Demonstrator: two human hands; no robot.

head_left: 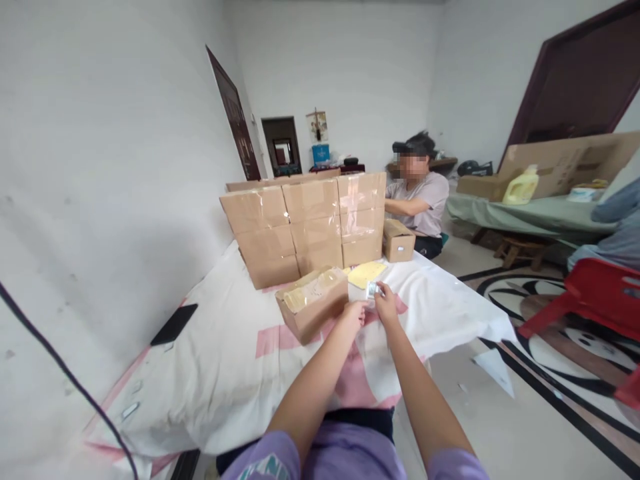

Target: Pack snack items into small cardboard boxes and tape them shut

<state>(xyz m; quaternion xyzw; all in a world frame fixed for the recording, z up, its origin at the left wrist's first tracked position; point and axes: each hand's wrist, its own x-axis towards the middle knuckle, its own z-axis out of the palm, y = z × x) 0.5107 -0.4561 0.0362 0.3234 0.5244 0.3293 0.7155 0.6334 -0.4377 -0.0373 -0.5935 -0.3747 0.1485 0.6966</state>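
My two hands meet over a table covered with a white and pink cloth. My right hand pinches a small clear packet with something white inside. My left hand is closed right beside it, touching the packet's lower edge, just right of an open cardboard box holding a clear plastic bag. A yellow envelope lies flat behind the packet.
A wall of stacked taped cartons stands at the table's far side, with one small carton to its right. Another person sits behind them. A black phone lies left. Red chair stands right.
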